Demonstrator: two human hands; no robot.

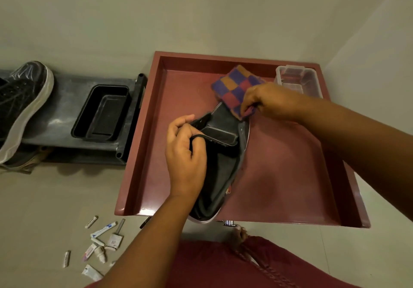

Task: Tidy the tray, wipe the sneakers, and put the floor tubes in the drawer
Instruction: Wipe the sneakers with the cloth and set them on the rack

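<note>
Pale floor tiles surround a red tray [143,153]. Over it, the left hand [185,151] curls round the collar of a black sneaker [221,153], holding it tilted, while the right hand [266,102] pinches a checkered cloth [237,86] against the sneaker's toe. Small tubes [98,243] lie scattered on the floor, left of the tray's near corner.

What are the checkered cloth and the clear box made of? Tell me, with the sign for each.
Checkered cloth: looks like woven terry or cotton, matte and fuzzy, bunching in the right hand.
Clear box: likely rigid plastic, glossy; the red tray shows through its walls.
</note>
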